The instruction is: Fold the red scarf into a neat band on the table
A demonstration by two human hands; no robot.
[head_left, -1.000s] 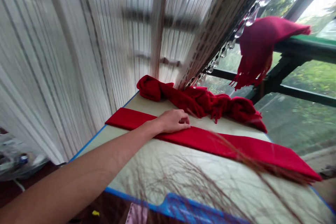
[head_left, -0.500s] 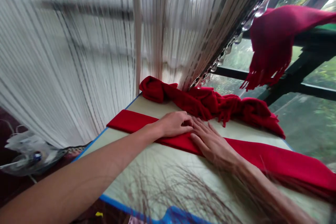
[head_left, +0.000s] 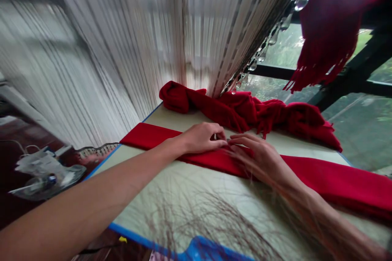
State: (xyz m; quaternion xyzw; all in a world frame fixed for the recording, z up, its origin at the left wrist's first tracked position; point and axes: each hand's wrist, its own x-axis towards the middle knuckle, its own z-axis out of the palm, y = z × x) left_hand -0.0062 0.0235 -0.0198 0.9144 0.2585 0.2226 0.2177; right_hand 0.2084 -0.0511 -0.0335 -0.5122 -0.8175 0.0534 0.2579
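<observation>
A long red scarf (head_left: 330, 175), folded into a flat strip, lies across the pale tabletop (head_left: 171, 195). On the middle of this strip rests my left hand (head_left: 203, 138), its fingers curled and the thumb and forefinger meeting at the tips. Facing it, my right hand (head_left: 266, 157) bends its fingers over the same strip, the tips close to those of the left. Between the fingertips there may be something tiny, too small to name. Behind both hands a second red scarf (head_left: 241, 108) is bunched up, with fringe showing.
White string curtains (head_left: 137, 40) hang down to the far left edge of the table. A fringed red scarf (head_left: 333, 28) hangs by the window at upper right. Lower left, a clear plastic bag (head_left: 45, 173) lies beyond the blue table edge (head_left: 131, 232). Strands of hair cross the view.
My right hand was stretched flat on the folded scarf; now its fingers are bent and drawn slightly right. My left hand stays near the same spot. The view has shifted a little.
</observation>
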